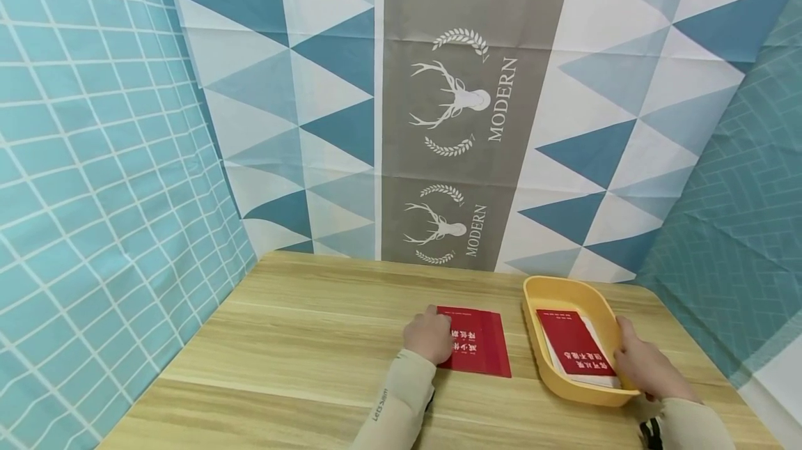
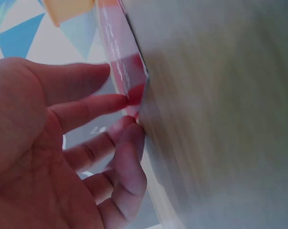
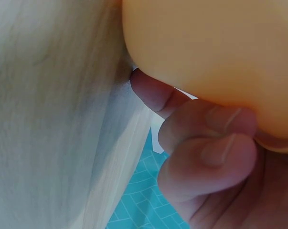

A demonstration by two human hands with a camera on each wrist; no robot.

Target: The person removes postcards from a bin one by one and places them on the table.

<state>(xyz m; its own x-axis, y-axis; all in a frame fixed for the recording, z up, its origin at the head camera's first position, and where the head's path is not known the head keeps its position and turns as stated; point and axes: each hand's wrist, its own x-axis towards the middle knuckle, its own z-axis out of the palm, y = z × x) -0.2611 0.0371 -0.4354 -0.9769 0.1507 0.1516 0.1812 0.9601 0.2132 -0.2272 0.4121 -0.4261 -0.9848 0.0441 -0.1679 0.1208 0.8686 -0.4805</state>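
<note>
A thin, glossy red printed piece (image 1: 477, 342) with white characters lies flat on the table; whether it is a booklet or a packet, I cannot tell. At its left edge is my left hand (image 1: 429, 336), and the left wrist view shows the index fingertip (image 2: 120, 100) touching its surface, with the thumb apart from it. My right hand (image 1: 648, 361) grips the right side of a yellow plastic basin (image 1: 544, 366), fingers curled against its outer wall (image 3: 206, 52). Inside the basin a similar red piece (image 1: 573, 338) lies on something white (image 1: 594, 380).
The wood-grain table (image 1: 282, 338) carries everything. Behind it hangs a cloth (image 1: 451, 157) with triangles and deer prints. Tile-patterned sheets stand at the left (image 1: 94, 157) and right (image 1: 739, 227) sides.
</note>
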